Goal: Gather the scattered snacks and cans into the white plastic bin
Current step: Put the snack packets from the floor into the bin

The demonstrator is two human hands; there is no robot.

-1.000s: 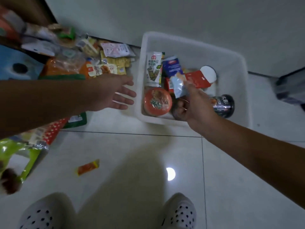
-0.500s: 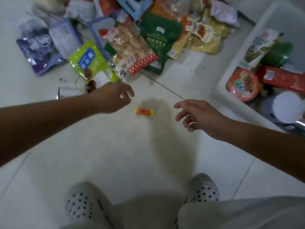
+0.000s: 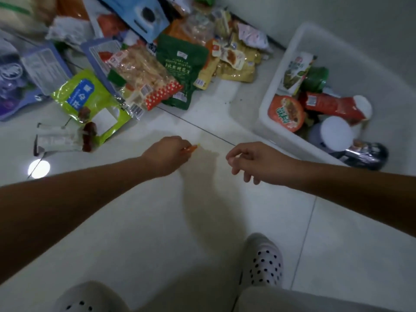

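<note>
My left hand (image 3: 167, 154) pinches a small orange snack packet (image 3: 192, 148) at floor level, fingers closed on it. My right hand (image 3: 252, 161) hovers just right of it with fingers loosely apart and nothing in it. The white plastic bin (image 3: 281, 70) stands at the right; inside lie a round orange-lidded cup (image 3: 286, 113), a red packet (image 3: 333, 106), a seaweed packet (image 3: 296, 72), a white-lidded jar (image 3: 335, 134) and a dark can (image 3: 369, 155). A heap of snack bags covers the floor at upper left, with a green bag (image 3: 182, 68) and a lime-green bag (image 3: 87, 100) nearest.
White tiled floor (image 3: 202, 221) stretches below the hands. My polka-dot slippers (image 3: 265, 260) stand at the bottom. A clear wrapper with dark sausage pieces (image 3: 65, 138) lies left of my left hand. A wall (image 3: 337, 14) runs behind the bin.
My left hand moved right and down onto the orange packet and closed on it. My right hand stayed close beside it. The view shifted slightly, bringing the bin more into frame.
</note>
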